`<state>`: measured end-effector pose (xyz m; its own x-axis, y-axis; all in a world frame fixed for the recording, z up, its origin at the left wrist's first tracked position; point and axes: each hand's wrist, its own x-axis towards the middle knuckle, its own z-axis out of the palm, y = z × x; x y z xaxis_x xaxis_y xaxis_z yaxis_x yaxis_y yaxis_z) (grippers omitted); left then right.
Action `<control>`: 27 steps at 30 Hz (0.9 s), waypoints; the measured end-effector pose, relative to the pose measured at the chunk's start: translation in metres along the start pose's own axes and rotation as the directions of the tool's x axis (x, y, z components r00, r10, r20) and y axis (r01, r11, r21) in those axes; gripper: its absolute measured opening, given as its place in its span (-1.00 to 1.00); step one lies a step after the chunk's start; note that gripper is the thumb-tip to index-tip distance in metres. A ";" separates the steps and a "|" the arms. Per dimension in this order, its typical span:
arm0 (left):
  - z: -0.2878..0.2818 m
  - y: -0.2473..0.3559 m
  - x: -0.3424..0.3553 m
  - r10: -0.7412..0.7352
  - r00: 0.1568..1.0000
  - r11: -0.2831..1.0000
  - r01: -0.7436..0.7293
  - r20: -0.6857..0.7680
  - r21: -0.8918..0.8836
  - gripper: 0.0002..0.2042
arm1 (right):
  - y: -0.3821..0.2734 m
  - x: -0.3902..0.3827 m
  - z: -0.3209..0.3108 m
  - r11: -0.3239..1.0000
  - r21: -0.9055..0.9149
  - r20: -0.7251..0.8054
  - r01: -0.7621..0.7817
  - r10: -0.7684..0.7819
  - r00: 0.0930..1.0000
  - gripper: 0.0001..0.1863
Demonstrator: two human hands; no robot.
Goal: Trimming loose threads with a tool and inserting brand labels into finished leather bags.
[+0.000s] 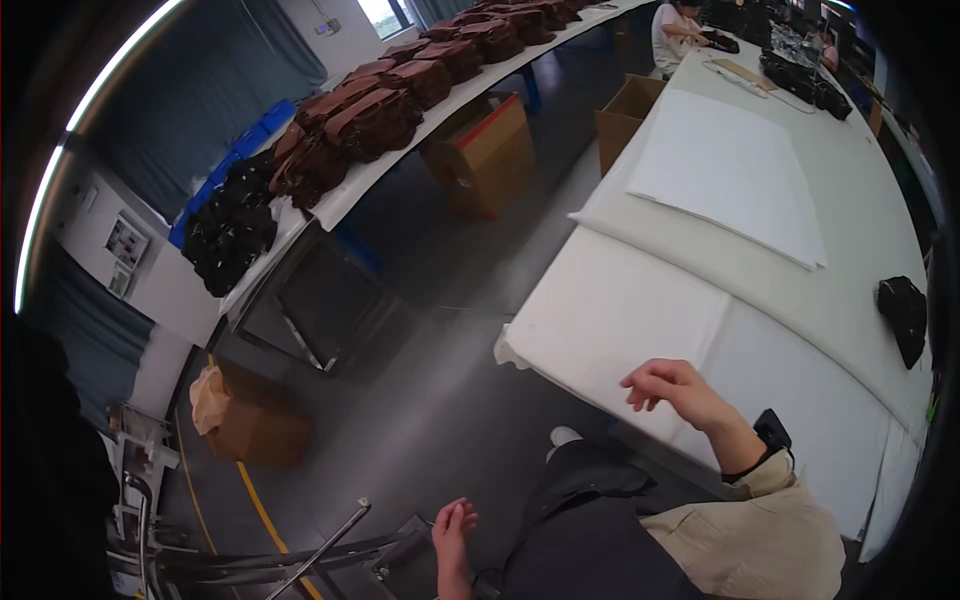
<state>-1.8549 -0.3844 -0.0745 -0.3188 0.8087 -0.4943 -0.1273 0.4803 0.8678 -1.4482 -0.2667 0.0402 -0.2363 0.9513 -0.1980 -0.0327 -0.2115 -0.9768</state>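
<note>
My right hand (668, 392) hovers over the near end of the white-covered table (610, 300), fingers loosely bent and apart, holding nothing. A dark device is on that wrist. Low at the bottom centre, my left hand (455, 530) hangs beside my dark-clothed lap or legs, fingers curled together with nothing visible in them. A metal tubular frame (330, 540) is just left of it. White sheets (725, 180) lie farther along the table, and a black bundle (900, 320) sits at its right edge.
A long table holds brown bags (365, 120) and black bags (225, 230). Cardboard boxes (480, 160) stand in the aisle, another (255, 435) at lower left. A co-worker (668, 40) works at the far end of the white table, near black items (800, 85).
</note>
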 end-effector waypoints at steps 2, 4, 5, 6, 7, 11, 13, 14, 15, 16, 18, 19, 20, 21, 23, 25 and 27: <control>-0.005 0.032 0.054 -0.016 0.999 1.000 0.016 0.034 -0.007 -0.71 | 0.016 0.046 0.000 0.979 0.164 -0.297 -0.124 0.169 0.940 -0.71; -0.023 0.058 0.105 -0.008 1.000 0.999 0.007 -0.004 -0.042 -0.72 | 0.027 0.114 0.019 0.946 0.322 -0.445 -0.038 0.186 0.876 -0.71; -0.034 0.068 0.128 0.002 1.000 0.997 -0.003 -0.006 -0.083 -0.72 | 0.026 0.150 0.035 0.947 0.316 -0.412 -0.049 0.184 0.892 -0.71; -0.048 0.074 0.151 0.008 0.999 0.994 -0.012 -0.047 -0.104 -0.72 | 0.022 0.190 0.055 0.904 0.426 -0.436 0.015 0.191 0.880 -0.71; -0.063 0.079 0.179 -0.028 0.997 0.992 0.019 -0.072 -0.123 -0.72 | 0.016 0.236 0.077 0.846 0.527 -0.448 0.081 0.196 0.872 -0.71; -0.135 0.116 0.242 -0.099 0.946 0.962 0.012 -0.308 -0.272 -0.72 | -0.013 0.408 0.223 0.841 0.524 -0.085 -0.132 0.205 0.975 -0.73; -0.177 0.124 0.247 -0.114 0.892 0.936 -0.052 -0.437 -0.349 -0.72 | -0.033 0.465 0.317 0.894 0.362 0.187 -0.263 0.207 0.960 -0.73; -0.196 0.126 0.249 -0.124 0.854 0.921 -0.090 -0.505 -0.378 -0.72 | -0.045 0.487 0.362 0.925 0.248 0.325 -0.288 0.200 0.924 -0.73; -0.212 0.126 0.249 -0.160 0.814 0.902 -0.109 -0.558 -0.417 -0.72 | -0.051 0.506 0.403 0.931 0.175 0.429 -0.321 0.221 0.876 -0.75; -0.231 0.121 0.248 -0.201 0.761 0.882 -0.133 -0.616 -0.452 -0.72 | -0.055 0.524 0.449 0.931 0.099 0.536 -0.351 0.248 0.807 -0.76; -0.267 0.085 0.251 -0.281 0.635 0.844 -0.194 -0.720 -0.501 -0.66 | -0.063 0.553 0.532 0.918 0.040 0.723 -0.394 0.246 0.645 -0.76; -0.281 0.072 0.255 -0.270 0.610 0.830 -0.245 -0.745 -0.501 -0.66 | -0.065 0.567 0.569 0.916 0.009 0.799 -0.401 0.235 0.554 -0.75; -0.292 0.060 0.263 -0.317 0.533 0.799 -0.295 -0.784 -0.524 -0.67 | -0.064 0.580 0.606 0.917 -0.012 0.838 -0.400 0.228 0.497 -0.75; -0.304 0.060 0.273 -0.349 0.518 0.789 -0.287 -0.781 -0.543 -0.68 | -0.063 0.595 0.639 0.920 -0.040 0.828 -0.391 0.249 0.502 -0.75; -0.335 0.051 0.290 -0.432 0.455 0.770 -0.264 -0.779 -0.581 -0.69 | -0.053 0.627 0.704 0.909 -0.048 0.832 -0.415 0.266 0.486 -0.76; -0.372 0.080 0.340 -0.449 0.409 0.716 -0.368 -0.795 -0.593 -0.71 | -0.049 0.673 0.754 0.887 -0.036 0.790 -0.460 0.307 0.531 -0.77; -0.418 0.092 0.377 -0.445 0.436 0.712 -0.357 -0.782 -0.605 -0.74 | -0.053 0.715 0.791 0.912 0.011 0.774 -0.411 0.252 0.581 -0.78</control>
<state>-2.3794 -0.1776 -0.1605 -0.8169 -0.1266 -0.5627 -0.5446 -0.1521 0.8248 -2.3834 0.2468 0.0148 -0.8972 0.3256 -0.2983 0.0561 -0.5860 -0.8084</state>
